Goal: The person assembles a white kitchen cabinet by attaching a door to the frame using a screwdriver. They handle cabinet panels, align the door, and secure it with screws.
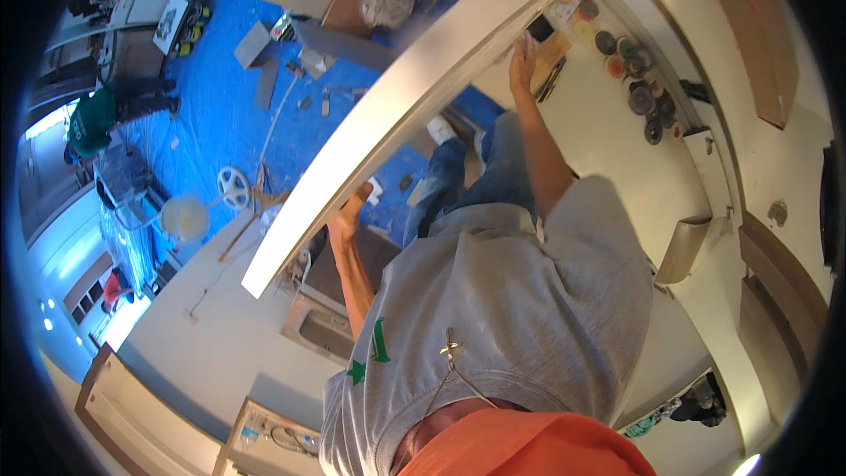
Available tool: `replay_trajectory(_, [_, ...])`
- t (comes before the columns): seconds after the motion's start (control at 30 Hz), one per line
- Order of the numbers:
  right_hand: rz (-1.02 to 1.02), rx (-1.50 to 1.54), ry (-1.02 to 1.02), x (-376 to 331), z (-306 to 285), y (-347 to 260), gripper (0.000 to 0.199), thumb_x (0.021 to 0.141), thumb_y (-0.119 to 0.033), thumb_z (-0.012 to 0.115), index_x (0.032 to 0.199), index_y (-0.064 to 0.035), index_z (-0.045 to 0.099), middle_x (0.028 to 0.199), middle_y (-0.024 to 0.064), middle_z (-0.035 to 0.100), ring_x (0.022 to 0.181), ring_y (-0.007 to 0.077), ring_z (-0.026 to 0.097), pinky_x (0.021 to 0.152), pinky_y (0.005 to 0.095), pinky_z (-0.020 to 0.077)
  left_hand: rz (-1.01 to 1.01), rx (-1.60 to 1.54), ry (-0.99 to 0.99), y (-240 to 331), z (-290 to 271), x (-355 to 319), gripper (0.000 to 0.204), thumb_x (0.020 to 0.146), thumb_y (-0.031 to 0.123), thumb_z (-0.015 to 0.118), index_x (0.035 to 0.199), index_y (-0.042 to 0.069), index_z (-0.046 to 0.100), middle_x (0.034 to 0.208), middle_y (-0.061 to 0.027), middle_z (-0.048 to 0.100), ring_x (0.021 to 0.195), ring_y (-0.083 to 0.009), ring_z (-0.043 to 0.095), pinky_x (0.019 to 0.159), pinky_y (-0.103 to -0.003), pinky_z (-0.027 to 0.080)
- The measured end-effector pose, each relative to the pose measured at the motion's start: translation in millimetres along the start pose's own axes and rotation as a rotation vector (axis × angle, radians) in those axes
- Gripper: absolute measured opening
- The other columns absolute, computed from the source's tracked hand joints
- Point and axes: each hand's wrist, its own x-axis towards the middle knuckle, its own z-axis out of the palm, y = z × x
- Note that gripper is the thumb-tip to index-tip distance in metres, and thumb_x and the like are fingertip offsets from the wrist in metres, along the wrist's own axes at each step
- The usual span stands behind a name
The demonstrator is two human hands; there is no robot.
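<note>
Head view: we see the long white flat board point(388, 115) spanning one to eight o'clock, bare left hand point(348, 214) clamped on its edge, bare right hand point(522, 69) gripping or merely resting, we cannot tell, so uneven support could let it slip.

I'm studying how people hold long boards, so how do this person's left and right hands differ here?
The left hand is near the long white board's lower-left end in the picture; the right hand is nearer its upper-right end. The left hand's fingers look bent, while the right's look extended. Both are bare and at the same long edge.
</note>
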Motion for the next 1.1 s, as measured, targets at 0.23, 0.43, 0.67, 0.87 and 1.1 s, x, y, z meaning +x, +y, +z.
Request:
replay_trajectory(0.23, [-0.321,0.185,-0.257,-16.7,-30.1,-193.5,0.055,0.099,-0.030,0.055,0.142,0.0019,0.047,0.136,0.0154,0.056,0.127,0.0225,0.051,0.107,0.0365,0.0384,0.047,-0.023,-0.103,3.9,4.1,18.7,0.029,0.078,0.019,0.076,0.100,0.001,0.072,0.093,-0.0070,0.069,0.086,-0.0207,0.063,0.078,-0.036,0.050])
replay_trajectory(0.43, [-0.307,0.129,-0.455,-33.0,-15.2,-249.3,0.046,0.095,-0.038,0.059,0.122,-0.0005,0.060,0.111,0.0086,0.063,0.101,0.0178,0.057,0.088,0.0339,0.0458,0.168,0.064,-0.105,16.5,9.3,27.0,0.030,0.080,0.021,0.077,0.100,0.000,0.071,0.093,-0.0081,0.068,0.088,-0.0220,0.063,0.080,-0.038,0.050])
replay_trajectory(0.67, [-0.289,0.320,-0.372,-26.2,-4.6,-233.1,0.053,0.093,-0.058,0.058,0.096,-0.0047,0.061,0.084,-0.0019,0.054,0.078,0.0119,0.047,0.071,0.0324,0.0412,0.370,-0.063,0.143,-47.3,37.2,26.2,0.037,0.088,0.024,0.078,0.111,-0.003,0.065,0.101,-0.0105,0.068,0.093,-0.0211,0.063,0.086,-0.035,0.050])
replay_trajectory(0.87, [-0.265,0.324,-0.339,-20.9,1.2,-226.2,0.053,0.093,-0.060,0.057,0.089,-0.0069,0.058,0.085,-0.0033,0.052,0.079,0.0112,0.045,0.071,0.0313,0.0395,0.401,-0.019,0.163,-86.4,54.6,44.1,0.031,0.094,0.019,0.069,0.108,-0.007,0.064,0.098,-0.0158,0.070,0.091,-0.0222,0.064,0.083,-0.035,0.050])
replay_trajectory(1.1, [-0.149,0.259,-0.256,-23.6,16.2,-271.5,0.048,0.099,-0.051,0.052,0.091,-0.0041,0.061,0.086,-0.0002,0.054,0.081,0.0139,0.046,0.073,0.0320,0.0415,0.533,-0.007,0.323,-63.2,57.0,23.3,0.030,0.094,0.020,0.068,0.106,-0.007,0.066,0.099,-0.0199,0.070,0.089,-0.0248,0.063,0.081,-0.038,0.049])
